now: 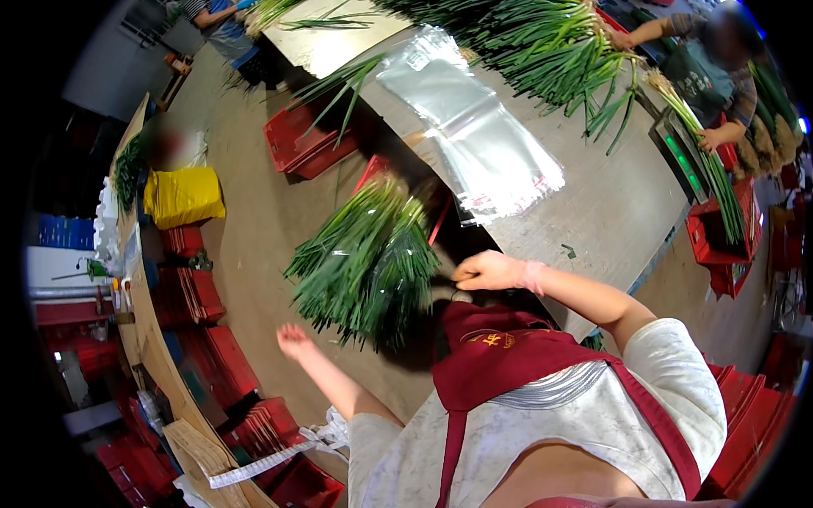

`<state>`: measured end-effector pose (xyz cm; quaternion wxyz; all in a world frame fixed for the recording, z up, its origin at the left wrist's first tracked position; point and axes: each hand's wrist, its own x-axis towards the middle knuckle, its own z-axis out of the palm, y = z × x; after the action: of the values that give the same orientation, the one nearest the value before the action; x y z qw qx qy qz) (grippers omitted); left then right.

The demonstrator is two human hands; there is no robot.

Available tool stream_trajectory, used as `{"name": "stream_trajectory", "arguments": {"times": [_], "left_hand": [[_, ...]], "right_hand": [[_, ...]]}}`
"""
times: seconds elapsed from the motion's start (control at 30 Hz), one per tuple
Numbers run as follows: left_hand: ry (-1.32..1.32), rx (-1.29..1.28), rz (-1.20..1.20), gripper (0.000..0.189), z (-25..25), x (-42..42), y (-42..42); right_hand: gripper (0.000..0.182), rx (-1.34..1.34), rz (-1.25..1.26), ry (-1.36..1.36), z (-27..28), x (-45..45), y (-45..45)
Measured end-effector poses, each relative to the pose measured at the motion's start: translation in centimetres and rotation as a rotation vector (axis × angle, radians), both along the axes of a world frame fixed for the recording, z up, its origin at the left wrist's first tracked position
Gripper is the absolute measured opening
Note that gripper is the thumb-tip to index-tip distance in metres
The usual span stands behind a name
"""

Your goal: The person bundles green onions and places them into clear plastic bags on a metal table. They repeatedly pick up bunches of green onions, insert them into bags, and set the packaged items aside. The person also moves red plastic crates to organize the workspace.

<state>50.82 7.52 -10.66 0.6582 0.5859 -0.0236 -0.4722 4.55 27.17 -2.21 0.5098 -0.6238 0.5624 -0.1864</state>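
Observation:
Over the floor at the left, my left hand is held out with its fingers loosely bent and nothing visible in it. My right hand hangs by the near table edge, just above my dark red apron. Its fingers curl downward, and their tips are partly hidden, so I cannot tell whether they hold anything. Between and beyond both hands, several bunches of green onions in clear plastic rest with their leaves towards me; part of a red crate shows behind them. A stack of clear plastic bags lies on the table.
Loose green onions are heaped along the far side of the metal table. A co-worker's hand holds a bunch over a scale with a lit display. Red crates stand on the floor. Another person works at upper left.

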Motion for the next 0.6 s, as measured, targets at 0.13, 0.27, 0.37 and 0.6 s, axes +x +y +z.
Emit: {"name": "stream_trajectory", "arguments": {"times": [0.13,0.27,0.37,0.6], "left_hand": [[0.011,0.047,-0.077,0.026,-2.7,-1.3,4.7],[-0.310,0.050,-0.725,0.012,-6.4,-18.7,4.2],[-0.409,-0.417,-1.511,0.027,-8.0,-33.3,6.9],[-1.394,-0.899,-1.883,0.030,-3.3,-54.0,9.9]], "right_hand": [[0.034,0.182,-0.247,0.061,-3.2,-5.3,6.8],[0.029,0.168,-0.340,0.327,-4.4,-9.7,9.1],[0.031,-0.122,-0.418,0.468,-5.2,-11.7,8.9],[0.039,-0.311,-0.471,0.608,-5.8,-13.0,8.2]]}}
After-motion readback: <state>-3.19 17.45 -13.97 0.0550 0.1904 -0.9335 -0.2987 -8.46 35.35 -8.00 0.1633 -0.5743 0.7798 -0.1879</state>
